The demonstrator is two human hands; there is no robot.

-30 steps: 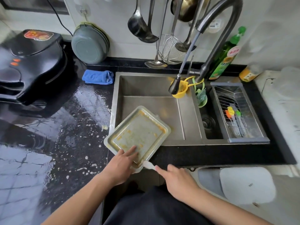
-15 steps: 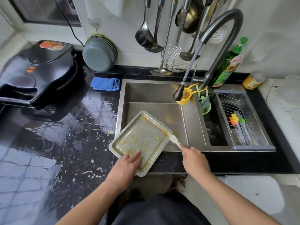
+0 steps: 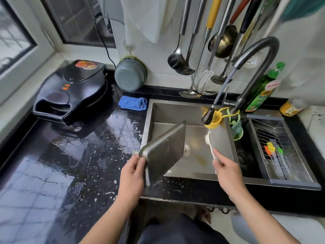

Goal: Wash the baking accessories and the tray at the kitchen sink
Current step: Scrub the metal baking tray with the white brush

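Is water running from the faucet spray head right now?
No, no stream shows below the spray head, and the tilted tray held by the left hand is beside it, not under it.

My left hand [image 3: 134, 170] grips the tray [image 3: 164, 152] by its corner. My right hand [image 3: 226, 169] pinches a white scraper [image 3: 210, 142]. Both arms reach forward.

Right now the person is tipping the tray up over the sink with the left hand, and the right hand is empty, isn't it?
Not quite. The head view shows the left hand tipping the tray over the sink, but the right hand is not empty: it holds a white scraper.
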